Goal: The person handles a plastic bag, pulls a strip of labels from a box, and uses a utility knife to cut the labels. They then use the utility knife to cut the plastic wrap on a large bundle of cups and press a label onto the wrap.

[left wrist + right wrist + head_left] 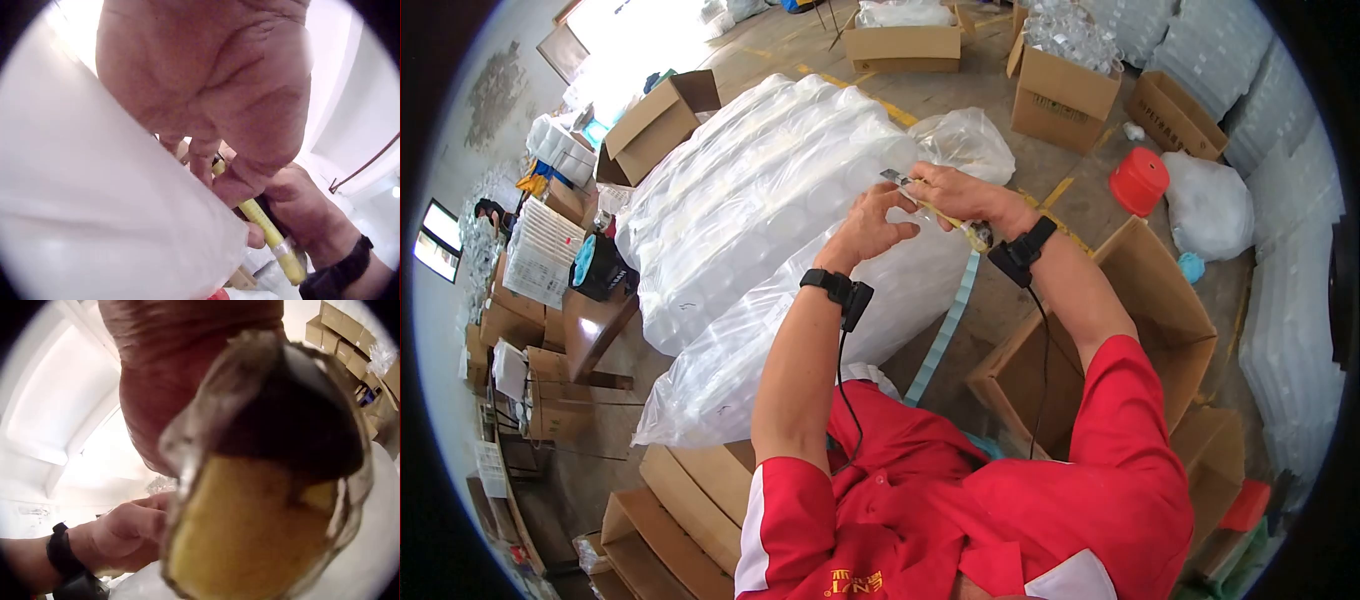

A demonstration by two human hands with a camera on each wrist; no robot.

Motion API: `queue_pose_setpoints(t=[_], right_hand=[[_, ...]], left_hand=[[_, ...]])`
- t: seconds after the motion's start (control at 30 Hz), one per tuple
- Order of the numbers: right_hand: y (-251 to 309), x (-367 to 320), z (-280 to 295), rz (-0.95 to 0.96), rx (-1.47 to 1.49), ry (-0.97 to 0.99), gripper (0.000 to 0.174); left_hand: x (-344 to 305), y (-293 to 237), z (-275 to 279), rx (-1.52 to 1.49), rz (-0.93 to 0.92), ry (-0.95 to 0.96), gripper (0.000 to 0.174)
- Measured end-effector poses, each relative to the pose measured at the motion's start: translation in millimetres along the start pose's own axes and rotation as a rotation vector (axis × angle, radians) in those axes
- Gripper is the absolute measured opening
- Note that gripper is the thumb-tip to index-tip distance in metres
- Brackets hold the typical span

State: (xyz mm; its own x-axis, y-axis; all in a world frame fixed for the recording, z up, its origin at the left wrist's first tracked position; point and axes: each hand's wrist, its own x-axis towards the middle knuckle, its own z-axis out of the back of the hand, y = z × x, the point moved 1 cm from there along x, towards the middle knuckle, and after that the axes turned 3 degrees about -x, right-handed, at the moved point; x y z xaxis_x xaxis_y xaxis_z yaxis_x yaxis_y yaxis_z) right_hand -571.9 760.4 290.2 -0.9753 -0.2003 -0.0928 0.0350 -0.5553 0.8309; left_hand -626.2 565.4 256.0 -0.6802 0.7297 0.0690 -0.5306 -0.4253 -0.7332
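My right hand grips a utility knife with a yellow and black handle, clear tape wrapped around its butt end. Its metal blade points toward the left hand. Close to the blade is my left hand, fingers bent and thumb apart from them in the head view; I cannot tell whether they pinch anything. Both hands are over a large clear plastic bag packed with rows of white, round-ended items. In the left wrist view, white plastic hides part of the left fingers.
An open cardboard box stands at the right, with folded cardboard at lower left. A red plastic tub and stuffed bag are further right. Boxes stand behind; a brown table is left.
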Motion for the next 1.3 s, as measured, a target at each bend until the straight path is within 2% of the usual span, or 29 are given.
queue_pose_setpoints(t=[0.07, 0.27, 0.37, 0.5, 0.6, 0.67, 0.7, 0.77, 0.8, 0.87, 0.97, 1.1, 1.3], right_hand=[[-3.5, -0.7, 0.0, -0.055, 0.193, 0.004, 0.037], [-12.0, -5.3, 3.0, -0.054, 0.345, 0.022, 0.034], [-18.0, -3.1, 0.4, -0.036, 0.397, 0.002, 0.034], [-12.4, -6.6, 0.1, -0.055, 0.314, -0.002, 0.035], [-2.8, -16.6, -2.3, -0.074, 0.282, -0.059, 0.033], [7.2, -25.7, -3.3, -0.047, 0.017, -0.214, 0.03], [9.7, -29.8, -5.3, -0.048, 0.016, -0.212, 0.03], [12.5, -39.1, -6.6, 0.075, -0.465, -0.339, 0.027], [8.9, -41.9, -7.8, 0.071, -0.467, -0.34, 0.027], [2.4, -47.8, -13.0, 0.192, -0.714, -0.367, 0.017], [14.2, -56.8, -18.0, 0.13, -0.67, -0.283, 0.015], [3.7, -51.8, -25.3, 0.132, -0.73, -0.223, 0.018], [22.9, -56.9, -26.1, 0.225, -0.835, -0.111, 0.022]], left_hand=[[-4.9, -2.6, -5.4, 0.037, -0.031, -0.054, 0.032], [-11.7, -10.0, -3.8, -0.162, -0.012, -0.01, 0.025], [-6.9, -2.1, -6.4, -0.14, -0.049, -0.01, 0.022], [-3.0, 1.9, -7.4, -0.117, -0.093, 0.002, 0.021], [-9.4, 0.2, -10.2, -0.102, -0.068, -0.059, 0.022], [-11.7, -1.3, -10.6, -0.144, -0.059, -0.101, 0.022], [-13.0, -1.0, -9.8, -0.146, -0.057, -0.103, 0.022], [-13.8, -0.9, -8.2, -0.163, -0.059, -0.144, 0.021], [-13.5, -1.4, -6.8, -0.166, -0.061, -0.141, 0.021], [-14.7, -3.1, -4.7, -0.12, -0.072, -0.172, 0.021], [-14.7, -4.3, -6.0, -0.09, -0.079, -0.193, 0.02], [-12.3, 0.1, -7.7, -0.049, -0.148, -0.227, 0.02], [-14.4, 0.6, -11.7, -0.066, -0.171, -0.269, 0.018]])
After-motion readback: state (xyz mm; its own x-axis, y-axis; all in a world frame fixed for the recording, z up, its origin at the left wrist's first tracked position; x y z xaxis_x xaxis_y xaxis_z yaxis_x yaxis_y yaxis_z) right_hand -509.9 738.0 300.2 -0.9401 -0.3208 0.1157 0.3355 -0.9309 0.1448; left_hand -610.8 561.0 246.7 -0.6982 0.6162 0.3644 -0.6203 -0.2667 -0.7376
